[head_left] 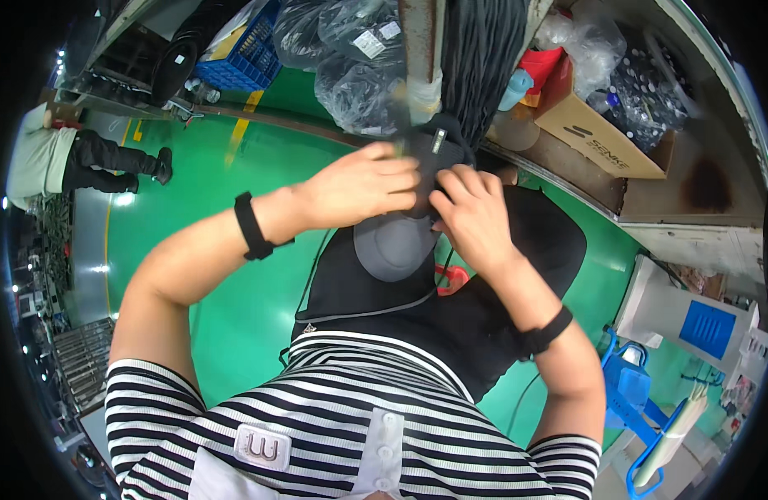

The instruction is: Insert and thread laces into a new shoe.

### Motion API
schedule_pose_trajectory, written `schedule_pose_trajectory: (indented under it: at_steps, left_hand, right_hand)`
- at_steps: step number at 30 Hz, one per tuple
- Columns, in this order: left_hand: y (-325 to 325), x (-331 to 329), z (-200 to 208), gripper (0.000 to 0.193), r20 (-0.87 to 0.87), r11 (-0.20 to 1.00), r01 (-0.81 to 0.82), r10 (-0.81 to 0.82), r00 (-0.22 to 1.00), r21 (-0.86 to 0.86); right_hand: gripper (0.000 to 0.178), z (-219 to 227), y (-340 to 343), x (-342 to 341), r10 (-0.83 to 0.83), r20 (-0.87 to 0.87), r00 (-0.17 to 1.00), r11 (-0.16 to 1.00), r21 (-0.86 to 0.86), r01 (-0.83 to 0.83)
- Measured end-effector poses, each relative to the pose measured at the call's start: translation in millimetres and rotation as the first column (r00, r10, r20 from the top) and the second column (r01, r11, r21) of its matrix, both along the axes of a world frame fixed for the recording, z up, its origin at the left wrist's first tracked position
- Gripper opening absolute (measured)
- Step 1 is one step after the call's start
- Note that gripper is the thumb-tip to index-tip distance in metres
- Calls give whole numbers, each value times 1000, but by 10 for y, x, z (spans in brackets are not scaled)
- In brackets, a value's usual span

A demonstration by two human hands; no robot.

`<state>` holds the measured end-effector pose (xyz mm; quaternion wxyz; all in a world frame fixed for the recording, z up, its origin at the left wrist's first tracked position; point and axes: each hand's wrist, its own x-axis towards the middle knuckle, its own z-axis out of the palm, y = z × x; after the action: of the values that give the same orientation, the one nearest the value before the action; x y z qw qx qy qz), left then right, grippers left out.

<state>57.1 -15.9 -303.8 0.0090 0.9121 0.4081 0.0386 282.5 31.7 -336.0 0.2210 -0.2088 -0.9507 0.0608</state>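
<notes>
Over my lap is a dark soft piece (394, 248), with a smooth, rounded grey end toward me and a black textured part carrying a small light tag beyond it. Its exact kind is hard to make out. My left hand (363, 187) has its fingers bent onto the left side of this piece. From the right, my right hand (476, 208) grips its other edge, fingertips close to the left ones. Motion smears the fingertips and the part between them. Just past my hands hangs a thick bundle of black cords (481, 67).
Clear plastic bags of dark goods (359, 58) lie beyond my left hand, beside a blue crate (238, 54). On the bench at right stands a cardboard box (600, 133) with plastic-wrapped items. A person (84, 158) stands far left; a blue chair (630, 383) is at right.
</notes>
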Motion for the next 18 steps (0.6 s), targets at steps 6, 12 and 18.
schedule_pose_trajectory:
  at_steps: [6, 12, 18]
  left_hand:
    - [221, -63, -8, 24, 26, 956, 206, -205, 978, -209]
    - [290, -122, 33, 19, 47, 959, 14, -1, 999, -282]
    - [324, -88, -14, 16, 134, 907, -47, 113, 985, -419]
  right_hand:
    - [25, -32, 76, 67, 92, 133, 987, 941, -335, -43]
    - [20, 63, 184, -27, -42, 76, 996, 910, -409, 70]
    - [18, 127, 172, -105, -77, 247, 966, 881, -437, 182]
